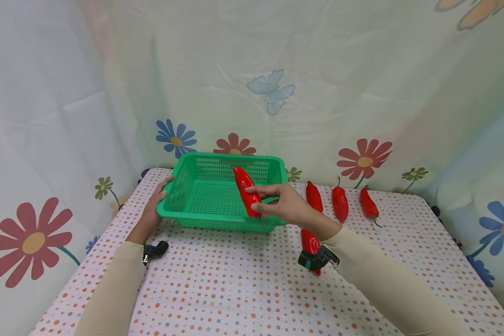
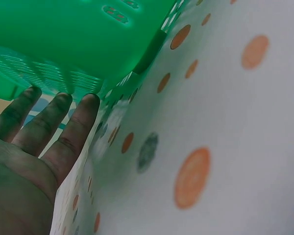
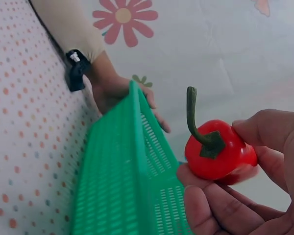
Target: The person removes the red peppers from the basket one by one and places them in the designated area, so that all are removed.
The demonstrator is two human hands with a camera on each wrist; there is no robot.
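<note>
My right hand pinches a red pepper between thumb and fingers, over the right part of the green basket. The pepper is held slanted, its curved green stem facing the right wrist camera. At the basket's left end is my left hand, its fingers laid along the outside of the rim. In the left wrist view, straight fingertips touch the slotted side wall. The basket's bare slatted floor shows in the head view.
Right of the basket lie several more red peppers: one near its corner, one beside that, one farther right. Another is partly hidden under my right wrist. A dotted cloth covers the table; a flowered curtain hangs behind.
</note>
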